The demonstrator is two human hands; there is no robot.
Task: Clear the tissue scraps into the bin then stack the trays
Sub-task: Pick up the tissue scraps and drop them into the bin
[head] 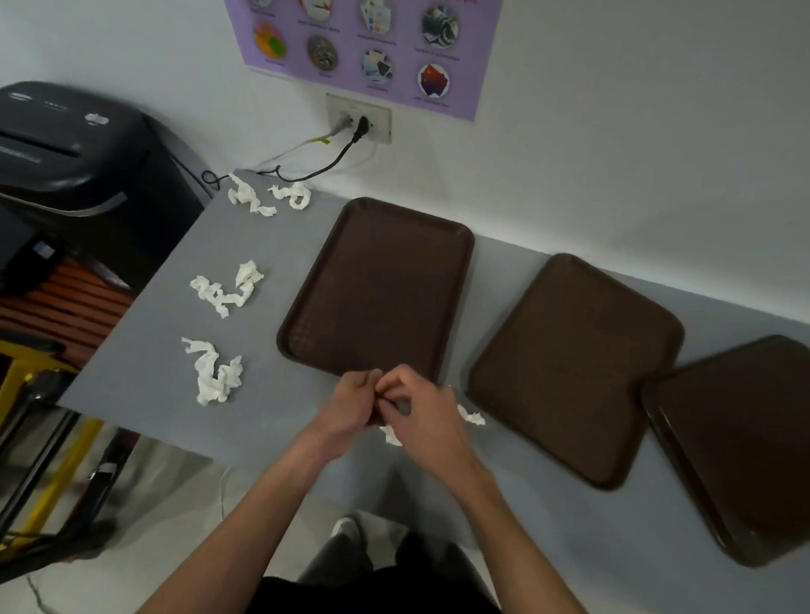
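Three brown trays lie side by side on the grey table: the left tray (380, 286), the middle tray (575, 364), the right tray (755, 442). White tissue scraps lie left of them: a far pair (267, 196), a middle clump (226, 288) and a near clump (214, 373). My left hand (352, 405) and my right hand (422, 414) meet at the left tray's near edge, fingers curled together. A tissue scrap (472, 415) sticks out beneath my right hand; its grip is hidden.
A black shredder bin (66, 158) stands left of the table beside the wall. Cables run from a wall socket (360, 121) to the table's far left corner. A yellow-framed stool (21, 421) stands at the lower left. The table's left edge is close to the scraps.
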